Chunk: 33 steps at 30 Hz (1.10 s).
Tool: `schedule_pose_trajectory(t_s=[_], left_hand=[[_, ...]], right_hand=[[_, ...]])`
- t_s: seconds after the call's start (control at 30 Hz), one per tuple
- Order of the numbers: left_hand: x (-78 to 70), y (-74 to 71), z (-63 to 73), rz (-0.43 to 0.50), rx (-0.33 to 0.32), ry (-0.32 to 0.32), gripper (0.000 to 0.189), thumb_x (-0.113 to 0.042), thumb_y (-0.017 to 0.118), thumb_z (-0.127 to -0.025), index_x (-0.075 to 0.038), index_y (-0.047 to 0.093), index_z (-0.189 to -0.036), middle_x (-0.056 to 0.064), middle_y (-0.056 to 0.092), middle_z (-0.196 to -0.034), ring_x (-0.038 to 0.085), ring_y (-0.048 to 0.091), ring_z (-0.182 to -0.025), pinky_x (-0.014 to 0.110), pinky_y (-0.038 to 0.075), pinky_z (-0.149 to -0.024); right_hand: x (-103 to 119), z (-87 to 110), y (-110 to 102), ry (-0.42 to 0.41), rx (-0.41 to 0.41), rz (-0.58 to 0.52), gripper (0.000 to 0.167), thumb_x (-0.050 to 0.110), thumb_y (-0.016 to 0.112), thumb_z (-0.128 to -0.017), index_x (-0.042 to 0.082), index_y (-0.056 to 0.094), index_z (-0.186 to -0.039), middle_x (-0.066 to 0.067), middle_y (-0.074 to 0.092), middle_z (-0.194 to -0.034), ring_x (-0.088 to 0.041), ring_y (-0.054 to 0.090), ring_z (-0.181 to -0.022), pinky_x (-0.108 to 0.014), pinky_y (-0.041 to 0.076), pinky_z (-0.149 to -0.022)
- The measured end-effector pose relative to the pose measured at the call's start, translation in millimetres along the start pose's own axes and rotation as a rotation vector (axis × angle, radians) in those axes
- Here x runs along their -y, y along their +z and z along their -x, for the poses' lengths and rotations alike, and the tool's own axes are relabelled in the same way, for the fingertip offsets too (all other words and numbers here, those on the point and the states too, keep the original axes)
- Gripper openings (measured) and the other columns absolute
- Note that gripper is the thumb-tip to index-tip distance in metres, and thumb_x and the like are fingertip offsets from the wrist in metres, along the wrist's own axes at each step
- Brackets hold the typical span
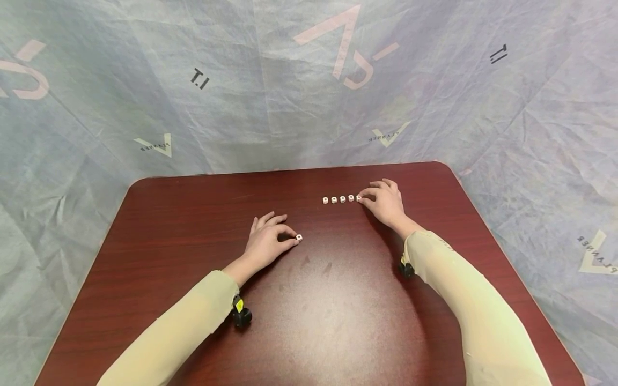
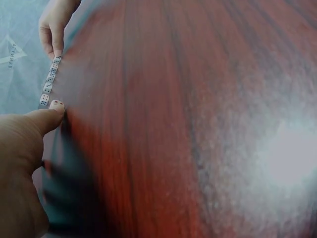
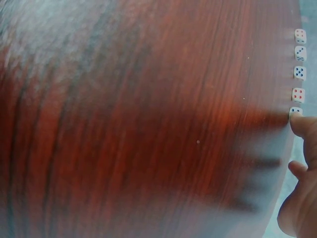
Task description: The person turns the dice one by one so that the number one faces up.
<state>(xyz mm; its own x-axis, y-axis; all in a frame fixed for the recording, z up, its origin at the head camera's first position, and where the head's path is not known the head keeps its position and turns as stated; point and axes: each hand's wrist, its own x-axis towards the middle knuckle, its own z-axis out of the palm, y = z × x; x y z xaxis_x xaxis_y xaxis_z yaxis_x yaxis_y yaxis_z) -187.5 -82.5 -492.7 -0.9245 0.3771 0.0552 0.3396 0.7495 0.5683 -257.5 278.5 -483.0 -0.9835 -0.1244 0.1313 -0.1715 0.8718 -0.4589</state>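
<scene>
My left hand (image 1: 266, 241) pinches a small white die (image 1: 299, 237) between thumb and forefinger, over the middle of the table. In the left wrist view that die (image 2: 57, 105) shows at the thumb tip. Toward the far edge, several white dice (image 1: 334, 200) stand in a straight row with narrow gaps. At the row's right end my right hand (image 1: 386, 205) pinches the last die (image 1: 359, 198) with thumb and forefinger, its other fingers held apart. Red dots show on the neighbouring die (image 3: 298, 95) in the right wrist view; the pinched die is partly covered by the thumb.
The dark red wooden table (image 1: 338, 321) has rounded far corners and a bright glare patch near me. A grey printed cloth (image 1: 270, 107) hangs behind and at both sides. Black wrist cameras (image 1: 241, 316) are strapped under both sleeves.
</scene>
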Motion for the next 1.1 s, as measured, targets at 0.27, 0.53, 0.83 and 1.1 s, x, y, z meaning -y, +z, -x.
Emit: schedule_pose_trajectory(t_s=[0.27,0.53,0.83,1.1], left_hand=[[3.5,-9.4,1.6,-0.027,-0.014,-0.012,0.021,-0.045,0.080,-0.089,-0.030,0.079,-0.103,0.005,0.050,-0.154,0.034,0.025,-0.151,0.062,0.006,-0.123],[-6.7,-12.5,3.0,-0.037,-0.025,-0.017,0.019,-0.044,0.081,-0.088,-0.029,0.079,-0.099,0.007,0.050,-0.154,0.035,0.026,-0.151,0.060,0.007,-0.124],[-14.2,-4.8,0.8,-0.091,-0.007,-0.031,0.019,-0.045,0.080,-0.088,-0.028,0.077,-0.098,0.007,0.048,-0.155,0.033,0.027,-0.151,0.059,0.009,-0.124],[-16.8,-3.1,-1.8,-0.098,-0.009,-0.047,0.018,-0.044,0.080,-0.088,-0.028,0.076,-0.095,0.006,0.048,-0.155,0.032,0.027,-0.151,0.056,0.009,-0.125]], right_hand=[[-2,-1.2,1,0.005,0.006,0.011,0.017,0.029,0.072,-0.098,0.018,0.080,-0.109,-0.018,0.052,-0.147,-0.044,0.020,-0.148,-0.066,0.018,-0.116],[-4,-1.3,2,0.009,0.003,0.015,0.017,0.029,0.072,-0.098,0.018,0.080,-0.109,-0.018,0.052,-0.147,-0.044,0.020,-0.148,-0.066,0.018,-0.116],[-4,-2.9,4,0.009,-0.017,0.005,0.017,0.030,0.074,-0.096,0.019,0.080,-0.107,-0.018,0.054,-0.145,-0.045,0.023,-0.147,-0.066,0.020,-0.115],[-4,-3.7,4,0.006,-0.018,0.001,0.016,0.028,0.074,-0.096,0.017,0.080,-0.107,-0.020,0.053,-0.145,-0.045,0.022,-0.147,-0.067,0.020,-0.114]])
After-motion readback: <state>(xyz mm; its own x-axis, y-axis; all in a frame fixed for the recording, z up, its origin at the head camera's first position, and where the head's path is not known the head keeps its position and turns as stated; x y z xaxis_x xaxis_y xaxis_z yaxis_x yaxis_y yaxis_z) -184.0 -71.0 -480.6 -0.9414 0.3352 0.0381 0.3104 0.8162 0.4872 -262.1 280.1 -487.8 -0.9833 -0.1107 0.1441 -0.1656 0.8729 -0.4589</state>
